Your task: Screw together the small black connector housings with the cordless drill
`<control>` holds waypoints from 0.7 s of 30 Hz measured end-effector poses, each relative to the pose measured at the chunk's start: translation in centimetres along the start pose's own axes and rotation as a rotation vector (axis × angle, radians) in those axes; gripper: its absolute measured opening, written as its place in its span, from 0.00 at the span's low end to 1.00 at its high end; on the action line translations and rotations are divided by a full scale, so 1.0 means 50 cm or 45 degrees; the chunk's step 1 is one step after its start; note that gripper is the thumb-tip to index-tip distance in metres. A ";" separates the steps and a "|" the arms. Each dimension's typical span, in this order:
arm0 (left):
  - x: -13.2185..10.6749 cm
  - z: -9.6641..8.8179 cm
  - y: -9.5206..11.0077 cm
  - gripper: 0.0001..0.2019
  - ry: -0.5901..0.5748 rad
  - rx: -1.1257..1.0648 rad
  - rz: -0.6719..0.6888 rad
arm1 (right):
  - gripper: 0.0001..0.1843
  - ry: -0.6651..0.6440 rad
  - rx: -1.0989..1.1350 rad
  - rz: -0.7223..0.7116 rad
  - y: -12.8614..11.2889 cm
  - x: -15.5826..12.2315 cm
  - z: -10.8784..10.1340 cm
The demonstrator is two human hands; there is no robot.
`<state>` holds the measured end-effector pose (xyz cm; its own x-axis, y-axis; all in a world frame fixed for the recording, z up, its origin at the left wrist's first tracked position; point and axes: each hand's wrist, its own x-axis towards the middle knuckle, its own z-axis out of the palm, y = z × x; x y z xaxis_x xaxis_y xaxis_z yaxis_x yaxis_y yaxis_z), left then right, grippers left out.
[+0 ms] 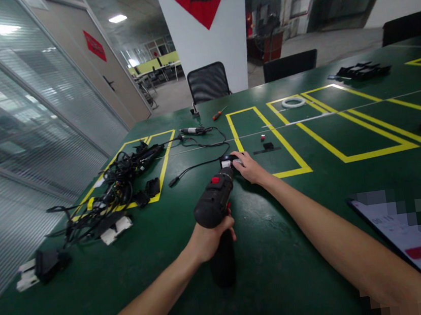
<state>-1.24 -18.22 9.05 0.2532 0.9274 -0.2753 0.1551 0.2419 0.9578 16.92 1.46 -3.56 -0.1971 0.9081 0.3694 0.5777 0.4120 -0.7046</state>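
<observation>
My left hand is wrapped round the handle of a black cordless drill with a red switch on top. The drill points away from me, its chuck angled toward a small black-and-white part on the table. Beside the chuck, my right hand has its fingers closed on that part, at its right side. Whether the drill's tip touches the part cannot be made out. A black cable with a plug runs close by on the left.
Tangled black cables lie left on the green table, near black-and-white pieces. Farther back are an orange screwdriver and a white ring-shaped coil. A tablet-like screen lies right; black brackets sit at the far right.
</observation>
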 end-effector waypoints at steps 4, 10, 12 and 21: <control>0.001 -0.001 -0.001 0.11 -0.006 0.003 0.001 | 0.24 0.004 0.001 0.003 -0.002 0.000 0.000; 0.000 -0.001 -0.001 0.11 -0.007 -0.002 0.003 | 0.23 0.011 0.001 -0.006 -0.005 -0.001 -0.001; 0.000 -0.001 -0.002 0.11 -0.003 -0.007 -0.004 | 0.23 0.015 0.002 -0.009 -0.006 -0.001 -0.001; -0.002 0.000 0.004 0.10 0.000 0.029 -0.031 | 0.24 0.008 0.006 -0.012 -0.005 -0.002 -0.001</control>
<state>-1.23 -18.28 9.25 0.2493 0.9213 -0.2984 0.1828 0.2578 0.9487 16.83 1.29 -3.39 -0.1977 0.9036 0.3800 0.5721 0.4211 -0.7038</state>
